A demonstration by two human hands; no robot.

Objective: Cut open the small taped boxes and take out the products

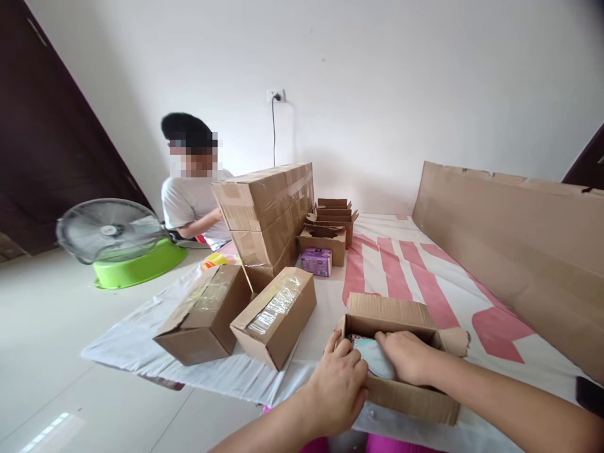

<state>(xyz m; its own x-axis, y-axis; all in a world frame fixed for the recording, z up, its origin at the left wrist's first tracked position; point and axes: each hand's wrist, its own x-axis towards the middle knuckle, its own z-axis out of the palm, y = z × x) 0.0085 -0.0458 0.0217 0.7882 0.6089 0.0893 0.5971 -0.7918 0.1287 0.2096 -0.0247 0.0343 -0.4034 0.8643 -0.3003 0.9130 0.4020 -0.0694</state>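
Note:
An open cardboard box (401, 393) stands at the near edge of the table with its flaps folded outward. My left hand (342, 377) is closed over the box's left wall, fingers curled across the rim. Inside lies a soft-looking, pale blue item (375, 357) with a patterned part at its left end; its kind is unclear. My right hand (408, 357) reaches down into the box from the right. Its thumb side touches the pale blue item, while the other fingers are hidden inside the box.
Two taped boxes (278, 314) sit left of the open one, behind them a tall stack of taped cartons (268, 214). A purple packet (316, 262) stands by open boxes (325, 242). A large cardboard sheet (509, 251) edges the right. Another person (195, 201) sits beyond, near a fan (111, 231).

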